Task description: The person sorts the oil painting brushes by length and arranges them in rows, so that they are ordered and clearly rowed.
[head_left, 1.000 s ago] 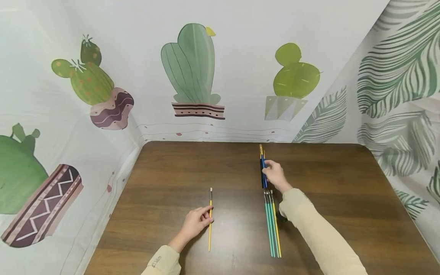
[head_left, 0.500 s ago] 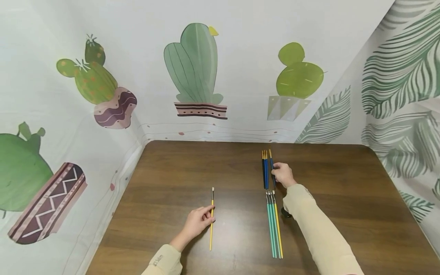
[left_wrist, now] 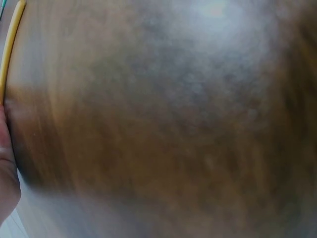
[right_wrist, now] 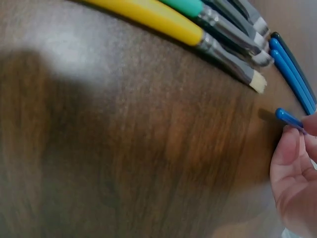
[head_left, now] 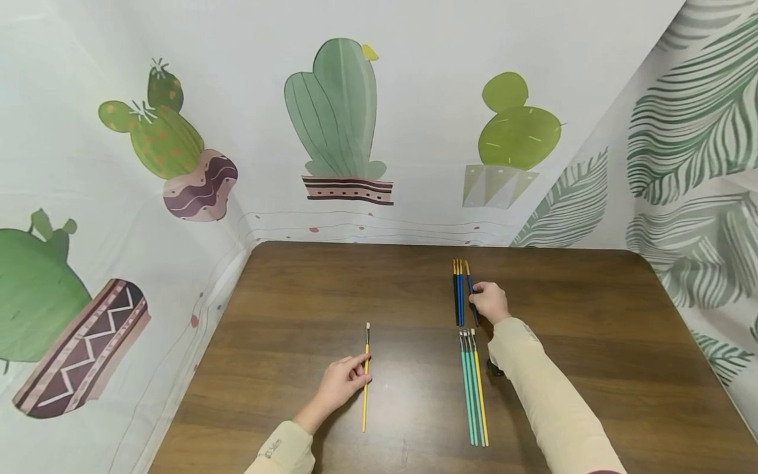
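My left hand (head_left: 340, 382) pinches a thin yellow paintbrush (head_left: 365, 395) that lies lengthwise on the table, pale bristles pointing away. In the left wrist view, only part of its yellow handle (left_wrist: 9, 54) shows beside a bit of the hand. Farther back on the right, my right hand (head_left: 491, 301) holds a blue paintbrush (head_left: 469, 276) with golden bristles by its handle; the right wrist view shows the blue handle end (right_wrist: 287, 117) sticking out of the fingertips. Just left of it lie a black paintbrush (head_left: 455, 299) and blue paintbrushes (head_left: 460, 303) side by side.
Nearer me on the right, green paintbrushes (head_left: 468, 395) and another yellow paintbrush (head_left: 481, 395) lie in a row, bristles toward the blue ones. A small black object (head_left: 494, 368) shows beside the right sleeve. A cactus-printed cloth (head_left: 414, 131) borders the brown table (head_left: 284, 289).
The right hand has shifted slightly right, drawing one blue paintbrush away from the dark bundle, so a gap now shows between them. The left hand stays on the yellow paintbrush.
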Motion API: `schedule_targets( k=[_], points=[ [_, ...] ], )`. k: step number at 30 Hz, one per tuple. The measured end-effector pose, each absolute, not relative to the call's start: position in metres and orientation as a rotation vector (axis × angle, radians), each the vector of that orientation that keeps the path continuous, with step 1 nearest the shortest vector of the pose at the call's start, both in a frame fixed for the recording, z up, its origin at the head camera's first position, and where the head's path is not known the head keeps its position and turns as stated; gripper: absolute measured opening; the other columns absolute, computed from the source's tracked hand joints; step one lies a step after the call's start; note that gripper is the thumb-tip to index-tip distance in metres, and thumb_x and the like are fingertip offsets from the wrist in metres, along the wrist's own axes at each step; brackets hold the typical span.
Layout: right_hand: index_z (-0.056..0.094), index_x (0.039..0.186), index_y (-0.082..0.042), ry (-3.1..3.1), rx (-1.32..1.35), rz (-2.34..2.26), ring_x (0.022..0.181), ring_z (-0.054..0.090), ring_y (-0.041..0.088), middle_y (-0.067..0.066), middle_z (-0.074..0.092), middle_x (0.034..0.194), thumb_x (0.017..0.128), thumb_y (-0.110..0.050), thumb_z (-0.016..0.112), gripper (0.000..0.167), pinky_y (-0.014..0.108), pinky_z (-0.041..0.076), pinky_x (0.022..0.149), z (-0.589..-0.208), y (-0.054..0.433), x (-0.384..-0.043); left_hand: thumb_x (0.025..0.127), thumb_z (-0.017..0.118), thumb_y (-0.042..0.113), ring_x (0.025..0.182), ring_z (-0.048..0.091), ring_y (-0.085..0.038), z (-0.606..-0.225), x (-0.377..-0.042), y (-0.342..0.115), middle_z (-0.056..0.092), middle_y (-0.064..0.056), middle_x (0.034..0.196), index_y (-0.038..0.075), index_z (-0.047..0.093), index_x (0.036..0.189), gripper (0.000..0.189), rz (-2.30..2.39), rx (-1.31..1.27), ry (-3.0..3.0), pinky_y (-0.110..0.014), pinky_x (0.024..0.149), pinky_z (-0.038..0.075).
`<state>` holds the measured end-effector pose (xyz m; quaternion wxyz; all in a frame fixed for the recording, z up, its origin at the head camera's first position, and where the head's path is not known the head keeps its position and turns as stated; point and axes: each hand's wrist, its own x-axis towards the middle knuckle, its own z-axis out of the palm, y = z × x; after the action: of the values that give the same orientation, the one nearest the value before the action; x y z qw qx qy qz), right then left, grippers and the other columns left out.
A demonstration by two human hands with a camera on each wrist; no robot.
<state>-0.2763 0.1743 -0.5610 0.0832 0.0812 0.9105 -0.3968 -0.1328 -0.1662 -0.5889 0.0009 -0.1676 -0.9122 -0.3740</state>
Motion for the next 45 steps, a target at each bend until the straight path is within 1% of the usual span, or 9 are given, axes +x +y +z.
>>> schedule_targets(
  k=[5, 9, 11, 14, 17, 20, 23, 38, 45],
  points=[
    [0.057, 0.110, 0.003, 2.778, 0.258, -1.045, 0.088, 0.058, 0.035, 0.024, 0.058, 0.109, 0.080, -0.011, 0.052, 0.033, 0.044, 0.046, 0.074, -0.5604, 0.1723, -0.2769, 0.073, 0.070, 0.014, 0.057, 0.043, 0.005, -0.5898, -0.1333, -0.1661, 0.050, 0.011, 0.066, 0.006, 0.062, 0.109, 0.038, -1.158, -0.531, -2.864, -0.013, 0.053, 0.040],
    [0.056, 0.113, 0.002, 2.782, 0.256, -1.008, 0.091, 0.057, 0.036, 0.024, 0.057, 0.112, 0.081, -0.010, 0.053, 0.034, 0.045, 0.046, 0.076, -0.5603, 0.1721, -0.2774, 0.073, 0.070, 0.015, 0.057, 0.042, 0.005, -0.5902, -0.1335, -0.1663, 0.050, 0.011, 0.067, 0.005, 0.062, 0.109, 0.038, -1.147, -0.544, -2.853, -0.012, 0.052, 0.040],
    [0.056, 0.113, 0.002, 2.789, 0.247, -0.998, 0.087, 0.059, 0.033, 0.023, 0.059, 0.108, 0.081, -0.010, 0.055, 0.034, 0.043, 0.046, 0.073, -0.5602, 0.1722, -0.2773, 0.073, 0.070, 0.015, 0.057, 0.042, 0.005, -0.5904, -0.1335, -0.1664, 0.050, 0.011, 0.067, 0.005, 0.062, 0.109, 0.038, -1.145, -0.549, -2.846, -0.012, 0.052, 0.040],
    [0.057, 0.112, 0.002, 2.770, 0.251, -1.037, 0.072, 0.062, 0.024, 0.019, 0.065, 0.093, 0.081, -0.009, 0.057, 0.033, 0.036, 0.049, 0.064, -0.5598, 0.1723, -0.2768, 0.073, 0.070, 0.014, 0.057, 0.044, 0.004, -0.5906, -0.1331, -0.1664, 0.051, 0.010, 0.066, 0.005, 0.062, 0.109, 0.038, -1.149, -0.544, -2.846, -0.012, 0.053, 0.040],
    [0.055, 0.113, 0.004, 2.686, 0.277, -1.171, 0.053, 0.059, 0.013, 0.014, 0.065, 0.073, 0.082, -0.007, 0.057, 0.033, 0.027, 0.049, 0.052, -0.5603, 0.1717, -0.2756, 0.073, 0.070, 0.014, 0.057, 0.044, 0.003, -0.5910, -0.1326, -0.1665, 0.051, 0.010, 0.067, 0.006, 0.062, 0.109, 0.038, -1.153, -0.529, -2.863, -0.012, 0.053, 0.039],
    [0.053, 0.115, 0.005, 2.584, 0.301, -1.317, 0.047, 0.055, 0.008, 0.009, 0.062, 0.064, 0.083, -0.005, 0.056, 0.034, 0.023, 0.049, 0.047, -0.5625, 0.1704, -0.2748, 0.073, 0.070, 0.014, 0.057, 0.044, 0.003, -0.5906, -0.1323, -0.1666, 0.051, 0.010, 0.067, 0.006, 0.062, 0.110, 0.038, -1.151, -0.519, -2.873, -0.013, 0.053, 0.040],
    [0.052, 0.115, 0.006, 2.529, 0.299, -1.387, 0.047, 0.055, 0.009, 0.008, 0.060, 0.063, 0.083, -0.004, 0.056, 0.034, 0.023, 0.050, 0.048, -0.5636, 0.1687, -0.2742, 0.073, 0.070, 0.014, 0.057, 0.044, 0.004, -0.5911, -0.1325, -0.1666, 0.051, 0.010, 0.067, 0.006, 0.062, 0.109, 0.038, -1.141, -0.526, -2.865, -0.013, 0.053, 0.040],
    [0.052, 0.114, 0.005, 2.527, 0.280, -1.390, 0.047, 0.055, 0.011, 0.011, 0.060, 0.066, 0.083, -0.004, 0.056, 0.032, 0.024, 0.050, 0.049, -0.5600, 0.1649, -0.2720, 0.073, 0.070, 0.014, 0.057, 0.043, 0.004, -0.5909, -0.1326, -0.1661, 0.051, 0.010, 0.066, 0.005, 0.062, 0.108, 0.037, -1.150, -0.526, -2.858, -0.013, 0.053, 0.039],
    [0.055, 0.107, 0.007, 2.535, 0.254, -1.441, 0.048, 0.054, 0.012, 0.014, 0.061, 0.069, 0.083, -0.004, 0.056, 0.026, 0.024, 0.049, 0.048, -0.5605, 0.1682, -0.2679, 0.073, 0.070, 0.015, 0.056, 0.042, 0.006, -0.5915, -0.1326, -0.1668, 0.050, 0.011, 0.066, 0.005, 0.062, 0.108, 0.037, -1.128, -0.547, -2.835, -0.012, 0.052, 0.039]
  ],
)
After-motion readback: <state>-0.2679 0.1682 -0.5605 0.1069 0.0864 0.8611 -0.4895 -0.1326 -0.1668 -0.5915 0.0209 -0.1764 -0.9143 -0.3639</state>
